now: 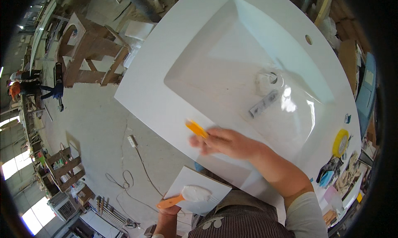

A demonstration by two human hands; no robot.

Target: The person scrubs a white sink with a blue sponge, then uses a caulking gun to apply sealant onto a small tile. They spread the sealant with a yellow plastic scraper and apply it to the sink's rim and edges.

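A large white washbasin [145, 89] with a wide flat rim fills the middle. Over its near rim is my right hand [224, 142], blurred by motion and closed on a yellow-handled tool [196, 128]; its working end cannot be made out. Low and to the left, my left hand [169, 210] grips a white board [182, 181] by its edge. White paste [196, 194] is heaped on the board, and an orange-handled spatula [170, 202] lies with its end in it. Inside the bowl, a grey, smudged strip [263, 103] rests close to the drain hole [273, 77].
A yellow tape roll [340, 143] and dark cloths [329, 170] lie on the right. Wooden frames [89, 51] stand at far left, with people [29, 87] beyond. A cable with a power strip [132, 141] crosses the concrete floor.
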